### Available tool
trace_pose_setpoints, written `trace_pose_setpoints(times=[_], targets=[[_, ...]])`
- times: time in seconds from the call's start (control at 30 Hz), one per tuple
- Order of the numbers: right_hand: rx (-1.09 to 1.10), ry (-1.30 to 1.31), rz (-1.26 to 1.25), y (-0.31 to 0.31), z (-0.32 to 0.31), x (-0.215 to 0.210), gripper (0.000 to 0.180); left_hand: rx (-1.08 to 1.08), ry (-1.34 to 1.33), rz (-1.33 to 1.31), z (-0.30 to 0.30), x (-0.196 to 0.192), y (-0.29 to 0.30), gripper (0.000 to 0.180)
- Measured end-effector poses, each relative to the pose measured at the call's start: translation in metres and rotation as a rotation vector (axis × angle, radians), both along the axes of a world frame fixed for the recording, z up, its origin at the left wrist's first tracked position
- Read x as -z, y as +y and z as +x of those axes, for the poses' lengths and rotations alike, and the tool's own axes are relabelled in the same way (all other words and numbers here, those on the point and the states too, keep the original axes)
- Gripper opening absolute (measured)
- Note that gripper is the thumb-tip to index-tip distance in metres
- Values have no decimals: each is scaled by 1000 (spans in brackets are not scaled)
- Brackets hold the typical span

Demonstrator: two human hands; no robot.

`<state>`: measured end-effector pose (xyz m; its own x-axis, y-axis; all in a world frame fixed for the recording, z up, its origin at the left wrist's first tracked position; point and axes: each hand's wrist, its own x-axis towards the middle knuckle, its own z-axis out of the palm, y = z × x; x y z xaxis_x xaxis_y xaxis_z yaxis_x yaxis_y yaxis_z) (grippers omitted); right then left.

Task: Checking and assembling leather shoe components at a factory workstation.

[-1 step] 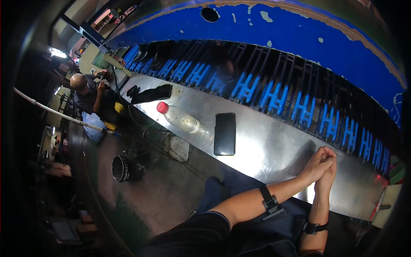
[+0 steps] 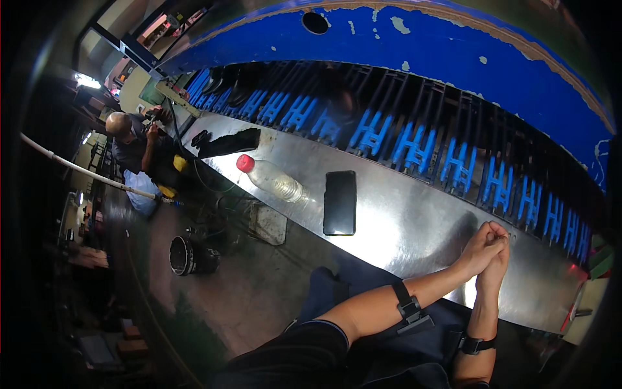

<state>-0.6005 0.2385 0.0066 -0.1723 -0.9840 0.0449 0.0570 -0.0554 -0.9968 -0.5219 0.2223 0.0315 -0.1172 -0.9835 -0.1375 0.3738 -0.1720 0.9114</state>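
My left hand (image 2: 480,251) and my right hand (image 2: 494,268) are pressed together above the right part of a shiny metal bench (image 2: 389,201). Their fingers are curled and closed against each other. Whatever lies inside them, if anything, is hidden. To the left of my hands a black phone (image 2: 340,203) lies flat on the bench. Beyond it a clear plastic bottle (image 2: 275,179) with a red cap rests on its side. A dark strap with a small block is around each of my forearms.
Behind the bench runs a long row of blue-tipped metal prongs (image 2: 414,148) under a chipped blue panel (image 2: 447,48). Dark cloth (image 2: 230,142) lies at the bench's far left. A black bucket (image 2: 194,256) stands on the floor. Another person (image 2: 136,142) sits at the far left.
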Motion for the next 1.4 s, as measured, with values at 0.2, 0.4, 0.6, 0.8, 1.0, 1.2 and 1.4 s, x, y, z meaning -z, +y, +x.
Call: trace_pose_setpoints(times=[0.2,0.4,0.6,0.8,1.0,1.2,1.4], targets=[[89,37,143,-1,2,-5,27,-30,-38,28,2,2,-1,21],[85,84,114,-5,-11,24,27,1,-23,-36,-6,3,-3,16],[89,-111,111,-8,7,19,26,-6,-33,-22,-5,0,-3,18],[118,-265,103,-3,2,-4,25,-21,-60,-30,-3,-2,-2,18],[73,-201,56,11,-27,14,26,23,-105,28,-4,-6,-1,18],[22,-147,9,9,-34,25,26,10,-78,-23,-8,-2,0,17],[-42,-86,-38,7,-38,38,27,25,-76,3,-6,-8,1,18]])
